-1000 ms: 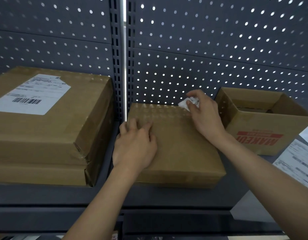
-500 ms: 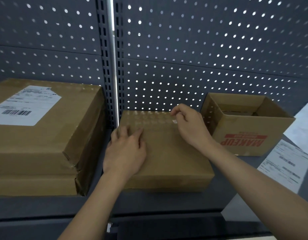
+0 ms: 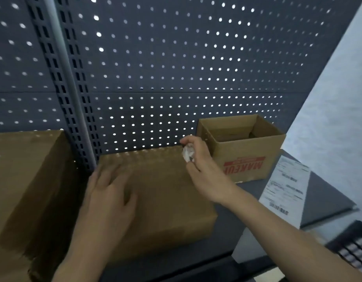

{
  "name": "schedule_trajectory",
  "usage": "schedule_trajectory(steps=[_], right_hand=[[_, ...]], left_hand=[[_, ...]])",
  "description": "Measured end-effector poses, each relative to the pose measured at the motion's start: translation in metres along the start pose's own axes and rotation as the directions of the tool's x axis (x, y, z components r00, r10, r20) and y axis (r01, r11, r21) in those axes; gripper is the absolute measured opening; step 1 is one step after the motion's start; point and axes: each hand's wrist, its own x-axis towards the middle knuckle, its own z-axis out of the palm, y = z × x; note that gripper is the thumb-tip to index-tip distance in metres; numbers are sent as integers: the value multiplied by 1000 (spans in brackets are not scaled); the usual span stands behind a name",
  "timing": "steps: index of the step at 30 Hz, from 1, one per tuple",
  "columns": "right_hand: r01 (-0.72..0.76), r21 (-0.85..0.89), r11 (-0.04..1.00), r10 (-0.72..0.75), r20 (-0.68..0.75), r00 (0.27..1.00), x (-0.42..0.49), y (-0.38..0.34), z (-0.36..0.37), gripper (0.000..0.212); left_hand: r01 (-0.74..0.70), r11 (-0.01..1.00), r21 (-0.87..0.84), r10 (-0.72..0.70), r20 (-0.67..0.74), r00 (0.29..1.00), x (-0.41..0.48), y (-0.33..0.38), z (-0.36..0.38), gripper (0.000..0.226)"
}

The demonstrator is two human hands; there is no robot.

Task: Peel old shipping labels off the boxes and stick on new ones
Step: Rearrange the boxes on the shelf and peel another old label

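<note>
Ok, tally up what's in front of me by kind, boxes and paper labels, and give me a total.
Closed boxes: 2, the large left box and the flat middle box; blur hides whether the left one is a stack.
Open boxes: 1, the MAKEUP box.
Loose sheets: 1, the label sheet.
Crumpled paper: 1, the crumpled label, pinched in the right hand.
Total: 5.

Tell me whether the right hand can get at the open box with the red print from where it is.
Probably yes. The right hand, pinching a crumpled label, hovers close beside the open box. The box's top is open, and nothing stands between them.
</note>
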Motion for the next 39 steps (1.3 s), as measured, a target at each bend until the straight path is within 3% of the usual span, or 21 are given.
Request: schedule_trajectory(steps=[3, 5, 8, 10, 13, 19, 23, 26, 29, 32, 35, 39], right_hand=[[54, 18, 998, -50, -156, 986, -8, 1, -31, 50], [0, 49, 999, 14, -296, 955, -11, 6, -57, 50], [-110, 3, 994, 95, -520, 849, -12, 16, -98, 43], [-174, -63, 983, 104, -595, 797, -10, 24, -120, 36], [-236, -192, 953, 85, -578, 812, -4, 42, -145, 30], [-248, -383, 890, 92, -382, 920, 7, 80, -172, 36], [-180, -520, 835, 65, -231, 971, 17, 102, -174, 48], [-142, -482, 865, -1, -285, 959, 19, 111, -176, 43], [-109, -367, 924, -13, -316, 949, 23, 125, -183, 13], [-69, -311, 948, -38, -326, 945, 23, 133, -186, 17], [-29, -304, 952, -90, -371, 924, 13, 132, -191, 16], [16, -247, 969, -157, -565, 810, -27, 132, -195, 12]], left_hand=[[-205, 958, -200, 179, -143, 973, -6, 34, 0, 32], [-320, 893, -318, 287, -147, 947, -12, 61, 5, 38], [-393, 789, -472, 417, -58, 907, -27, 98, 27, 32], [-425, 756, -498, 498, 17, 867, -38, 120, 46, 28], [-440, 757, -483, 575, 172, 800, -48, 148, 76, 26], [-306, 885, -351, 434, 385, 814, -49, 187, 128, 34], [-271, 956, -117, 294, 455, 841, -44, 206, 160, 47], [-201, 978, -57, 203, 483, 852, -36, 217, 174, 52], [-111, 989, -97, 144, 495, 857, -29, 221, 185, 54], [-15, 991, -129, 80, 511, 856, -24, 229, 187, 57], [51, 986, -156, 38, 521, 852, -24, 235, 182, 43], [112, 950, -291, 68, 543, 837, -24, 236, 174, 22]])
